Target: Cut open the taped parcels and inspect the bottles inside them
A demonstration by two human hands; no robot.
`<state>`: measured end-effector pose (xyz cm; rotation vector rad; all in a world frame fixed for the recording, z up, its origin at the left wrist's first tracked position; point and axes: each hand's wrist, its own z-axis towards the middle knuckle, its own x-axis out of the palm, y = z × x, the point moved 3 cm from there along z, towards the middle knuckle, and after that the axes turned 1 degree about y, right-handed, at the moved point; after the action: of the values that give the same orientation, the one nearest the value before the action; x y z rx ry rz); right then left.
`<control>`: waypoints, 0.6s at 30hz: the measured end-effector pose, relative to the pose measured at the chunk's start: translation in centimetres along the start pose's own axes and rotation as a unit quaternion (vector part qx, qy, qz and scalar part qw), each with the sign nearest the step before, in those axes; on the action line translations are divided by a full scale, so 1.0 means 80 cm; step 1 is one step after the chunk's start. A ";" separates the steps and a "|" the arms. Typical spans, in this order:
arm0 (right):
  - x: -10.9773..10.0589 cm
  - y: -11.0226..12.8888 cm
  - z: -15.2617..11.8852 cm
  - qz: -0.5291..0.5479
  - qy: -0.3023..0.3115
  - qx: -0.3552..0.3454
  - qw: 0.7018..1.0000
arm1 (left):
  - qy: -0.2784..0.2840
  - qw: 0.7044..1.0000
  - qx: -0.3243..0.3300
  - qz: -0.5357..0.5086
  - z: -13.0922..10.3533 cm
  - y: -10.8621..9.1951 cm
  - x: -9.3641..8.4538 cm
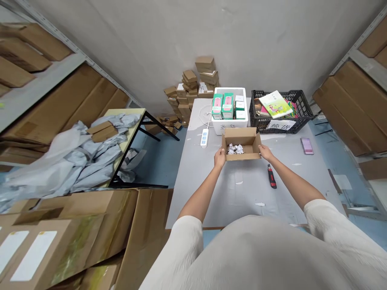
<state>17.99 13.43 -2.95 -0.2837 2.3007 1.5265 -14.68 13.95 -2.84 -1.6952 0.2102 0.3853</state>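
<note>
An open cardboard box [249, 149] is held over the grey table [196, 181], with crumpled white paper [235, 149] at the left of its inside. My left hand [219, 158] grips the box's left side, fingers closed on it. On the opposite side, my right hand [266, 153] grips the right edge. Below my right hand lies a black and red utility knife [272, 177]. Just behind the box stands a white container [229, 127] holding green and pink boxes [227, 106].
A white power strip [204, 137] lies left of the box. Back right, a black crate [256, 121] holds booklets; a purple item [306, 146] lies nearby. Small cartons [184, 94] are stacked by the wall. Large boxes [75, 225] and a side table with grey bags [87, 157] stand left.
</note>
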 end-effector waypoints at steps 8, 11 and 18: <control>0.052 0.014 -0.033 -0.053 0.070 -0.027 0.996 | -0.059 0.997 -0.056 0.010 -0.082 0.024 -0.066; 0.091 0.026 -0.045 -0.042 0.112 -0.034 0.992 | -0.085 0.994 -0.074 0.003 -0.105 0.041 -0.098; 0.191 0.043 -0.081 0.016 0.162 0.003 0.987 | -0.127 0.981 -0.150 -0.001 -0.134 0.087 -0.177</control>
<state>1.57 9.36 -4.00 -0.5309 2.5648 1.5858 -28.81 1.16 -2.72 -1.9193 -0.0403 0.6515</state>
